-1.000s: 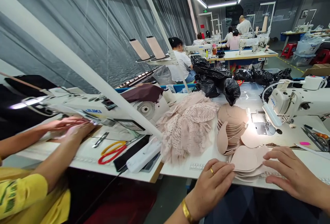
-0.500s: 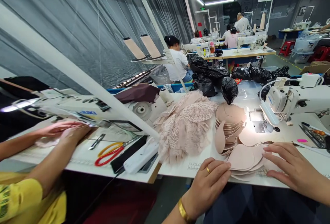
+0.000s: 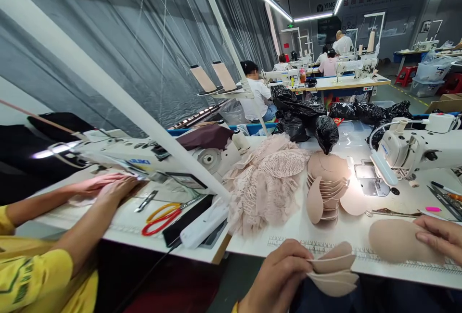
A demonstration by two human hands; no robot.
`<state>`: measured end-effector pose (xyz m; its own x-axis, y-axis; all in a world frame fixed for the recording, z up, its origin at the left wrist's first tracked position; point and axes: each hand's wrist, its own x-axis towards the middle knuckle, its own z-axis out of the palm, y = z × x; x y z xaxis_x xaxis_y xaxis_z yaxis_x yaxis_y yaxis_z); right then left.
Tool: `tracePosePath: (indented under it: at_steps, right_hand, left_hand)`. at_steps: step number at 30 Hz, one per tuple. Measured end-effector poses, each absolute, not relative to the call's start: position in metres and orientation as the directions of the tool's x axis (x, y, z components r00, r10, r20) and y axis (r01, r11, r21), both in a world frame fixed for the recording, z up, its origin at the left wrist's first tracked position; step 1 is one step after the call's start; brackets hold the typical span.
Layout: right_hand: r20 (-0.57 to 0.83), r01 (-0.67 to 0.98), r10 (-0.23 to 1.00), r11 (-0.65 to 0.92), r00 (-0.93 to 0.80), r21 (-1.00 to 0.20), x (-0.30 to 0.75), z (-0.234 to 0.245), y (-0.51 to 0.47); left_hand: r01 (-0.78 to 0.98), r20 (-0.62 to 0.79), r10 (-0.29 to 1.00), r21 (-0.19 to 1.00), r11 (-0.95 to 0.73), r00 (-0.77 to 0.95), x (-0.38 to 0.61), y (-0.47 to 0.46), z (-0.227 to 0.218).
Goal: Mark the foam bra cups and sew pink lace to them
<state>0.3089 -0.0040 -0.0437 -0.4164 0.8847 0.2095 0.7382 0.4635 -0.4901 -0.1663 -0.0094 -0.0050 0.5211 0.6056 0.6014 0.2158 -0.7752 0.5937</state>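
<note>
My left hand (image 3: pixel 276 274) pinches a small fanned stack of beige teardrop-shaped pads (image 3: pixel 335 269) by one end, at the table's front edge. A single beige pad (image 3: pixel 391 241) is held between the thumb and fingers of my right hand (image 3: pixel 442 236), low over the table ruler. Beyond them stands a layered pile of similar pads (image 3: pixel 327 188), one leaning on its left side and another lying at its right. A heap of beige lace pieces (image 3: pixel 269 183) lies left of that pile. My left wrist is partly cut off by the frame.
A lit sewing machine (image 3: pixel 407 149) stands at the right, with scissors (image 3: pixel 445 200) and a pink marker (image 3: pixel 433 209) beside it. Black plastic bags (image 3: pixel 299 111) sit behind. On the left, a co-worker's hands (image 3: pixel 108 188) work at another machine, near red-and-yellow-handled scissors (image 3: pixel 162 219).
The flat stack that lay between my hands is lifted off the table in my left hand and fanned. My right hand has moved right, now with one pad. The view has shifted slightly.
</note>
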Motion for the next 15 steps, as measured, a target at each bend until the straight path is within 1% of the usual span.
tracePosePath:
  at_steps: [1,3,5,6,7,9,10,11,13,14,15]
  right_hand:
    - [0.232,0.763,0.888,0.46,-0.397,-0.455,0.321,-0.05,-0.002]
    - [0.379,0.822,0.855,0.478,-0.355,-0.308,0.329,-0.057,0.004]
    - [0.558,0.862,0.757,0.487,-0.338,-0.138,0.314,-0.055,0.011]
    - [0.605,0.865,0.713,0.495,-0.354,-0.078,0.3,-0.051,0.014]
    - [0.615,0.853,0.688,0.52,-0.386,-0.047,0.281,-0.045,0.018]
    - [0.509,0.782,0.695,0.62,-0.508,-0.067,0.239,-0.035,0.023]
    - [0.487,0.759,0.684,0.648,-0.544,-0.064,0.219,-0.031,0.026]
    - [0.483,0.737,0.664,0.674,-0.571,-0.057,0.201,-0.027,0.028]
    - [0.52,0.698,0.621,0.713,-0.587,-0.063,0.177,-0.022,0.03]
    - [0.538,0.687,0.618,0.721,-0.573,-0.095,0.172,-0.02,0.029]
    - [0.546,0.68,0.641,0.714,-0.539,-0.167,0.172,-0.019,0.027]
  left_hand:
    - [0.194,0.565,0.658,0.667,-0.719,0.498,-0.173,-0.012,-0.003]
    - [0.137,0.504,0.771,0.796,-0.59,0.389,-0.187,-0.016,-0.001]
    - [0.039,0.464,0.865,0.877,-0.479,0.189,-0.201,-0.017,0.0]
    - [-0.018,0.437,0.897,0.899,-0.437,0.071,-0.207,-0.017,0.001]
    - [-0.074,0.401,0.915,0.912,-0.403,-0.043,-0.211,-0.017,0.002]
    - [-0.168,0.302,0.929,0.925,-0.34,-0.214,-0.215,-0.015,0.003]
    - [-0.211,0.247,0.932,0.928,-0.306,-0.267,-0.214,-0.013,0.004]
    - [-0.25,0.196,0.933,0.928,-0.276,-0.303,-0.211,-0.011,0.004]
    - [-0.302,0.118,0.926,0.924,-0.234,-0.358,-0.203,-0.004,0.001]
    - [-0.311,0.088,0.919,0.925,-0.219,-0.385,-0.199,0.0,-0.003]
    - [-0.317,0.061,0.911,0.926,-0.204,-0.408,-0.195,0.005,-0.008]
